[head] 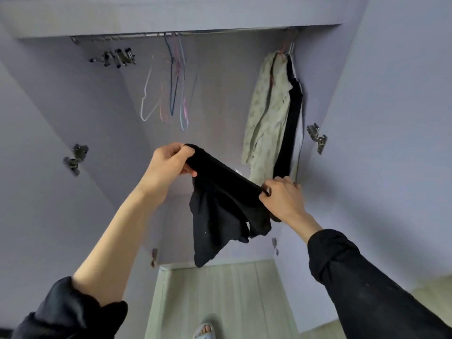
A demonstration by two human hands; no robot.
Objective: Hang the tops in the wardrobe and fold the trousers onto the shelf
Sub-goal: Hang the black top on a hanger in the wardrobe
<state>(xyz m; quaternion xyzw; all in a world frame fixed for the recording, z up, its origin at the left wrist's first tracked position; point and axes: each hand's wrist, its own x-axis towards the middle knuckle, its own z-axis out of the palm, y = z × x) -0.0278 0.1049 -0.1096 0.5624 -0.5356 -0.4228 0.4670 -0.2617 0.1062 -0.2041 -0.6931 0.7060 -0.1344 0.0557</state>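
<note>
Now my left hand (168, 163) and right hand (281, 195) pinch the black garment (220, 211) mid-frame, fingers clamped, stretching it flat for hanging.

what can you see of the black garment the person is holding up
The black garment is soft, matte cloth, plain and dark with no visible pattern. It is held up in front of the open wardrobe, its top edge stretched in a slanting line between both hands: the left hand grips the higher end, the right hand pinches the lower end. The rest hangs loose in folds, tapering to a point above the floor. What kind of garment it is cannot be told.
</note>
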